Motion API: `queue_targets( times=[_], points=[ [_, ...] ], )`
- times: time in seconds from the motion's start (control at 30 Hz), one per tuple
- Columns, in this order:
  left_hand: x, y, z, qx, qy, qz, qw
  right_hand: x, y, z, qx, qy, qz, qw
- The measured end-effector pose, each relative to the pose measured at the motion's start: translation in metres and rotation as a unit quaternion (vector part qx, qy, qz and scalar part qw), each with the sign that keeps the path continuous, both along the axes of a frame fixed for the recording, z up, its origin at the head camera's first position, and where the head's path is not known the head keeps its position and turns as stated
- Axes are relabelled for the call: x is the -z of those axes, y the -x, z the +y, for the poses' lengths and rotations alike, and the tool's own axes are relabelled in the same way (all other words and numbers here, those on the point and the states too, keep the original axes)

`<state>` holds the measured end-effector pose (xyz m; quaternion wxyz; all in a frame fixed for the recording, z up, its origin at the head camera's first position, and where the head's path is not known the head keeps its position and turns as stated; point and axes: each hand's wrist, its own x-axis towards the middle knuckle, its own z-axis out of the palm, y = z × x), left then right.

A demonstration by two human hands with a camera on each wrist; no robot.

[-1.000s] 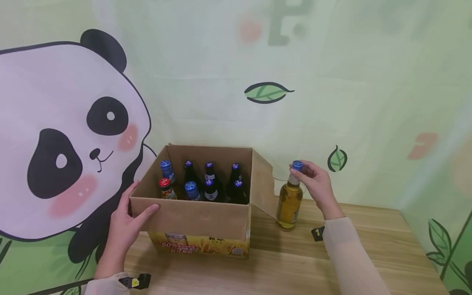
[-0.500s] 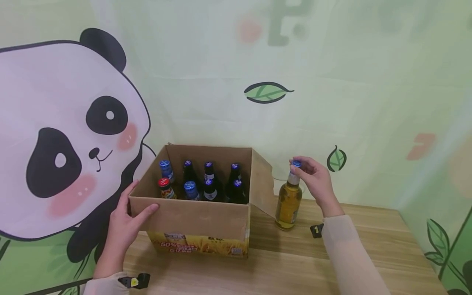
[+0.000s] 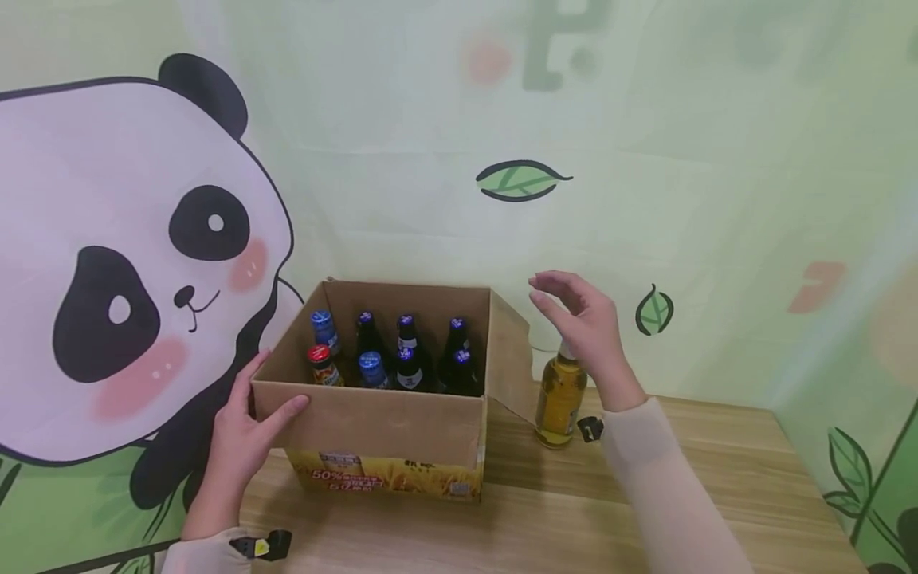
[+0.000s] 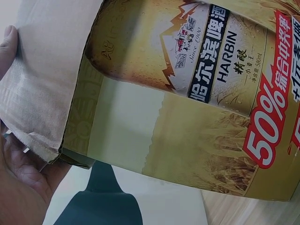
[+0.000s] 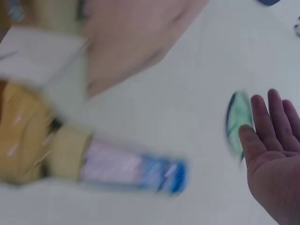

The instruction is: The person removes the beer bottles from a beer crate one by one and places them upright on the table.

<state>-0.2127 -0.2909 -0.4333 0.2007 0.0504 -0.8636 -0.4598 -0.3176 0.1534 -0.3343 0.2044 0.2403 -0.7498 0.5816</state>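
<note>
My left hand (image 3: 240, 434) grips the near left corner of an open cardboard box (image 3: 387, 426), thumb on the front flap and fingers along the left side. In the left wrist view the hand (image 4: 23, 173) shows beside the box's folded flap (image 4: 47, 61). Inside the box stand several bottles; one has a red cap (image 3: 319, 355), the others blue or dark blue. Right of the box, a clear beer bottle (image 3: 562, 399) of golden liquid stands upright on the table. My right hand (image 3: 591, 327) is raised in front of its neck, fingers apart, holding nothing; the right wrist view shows the blue cap (image 5: 166, 176) away from the hand (image 5: 276, 154).
The box's right side flap (image 3: 512, 355) sticks out toward the bottle. Wooden tabletop (image 3: 688, 470) extends to the right and in front of the box. A printed cloth backdrop (image 3: 402, 199) with a panda and leaves hangs close behind.
My right hand has let go of the beer bottle's neck and moved up and left. The bottle stays standing in place. My left hand and the box have not visibly moved.
</note>
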Motion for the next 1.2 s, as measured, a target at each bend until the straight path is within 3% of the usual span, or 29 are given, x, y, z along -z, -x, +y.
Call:
queue_targets(
  times=[0.17,0.33,0.5,0.8,1.0,1.2],
  points=[
    [0.001,0.001,0.000,0.001,0.000,-0.001,1.0000,-0.016,-0.011,-0.029,-0.067,-0.029,0.006,0.9973],
    [0.003,0.001,0.000,0.004,0.000,-0.001,1.0000,-0.021,-0.021,-0.057,-0.137,-0.027,-0.053,0.9888],
    [0.002,0.000,0.000,0.006,-0.005,-0.003,1.0000,-0.019,-0.030,-0.090,-0.171,-0.073,-0.104,0.9770],
    [0.002,0.001,0.000,0.011,-0.007,-0.003,0.9999,-0.003,-0.045,-0.151,-0.178,-0.198,-0.151,0.9520],
    [0.004,0.002,0.002,0.014,-0.009,-0.004,0.9999,0.009,-0.037,-0.168,-0.155,-0.275,-0.168,0.9338],
    [0.003,0.001,0.001,0.007,-0.022,0.001,0.9997,0.010,-0.027,-0.178,-0.159,-0.337,-0.159,0.9141]
  ],
)
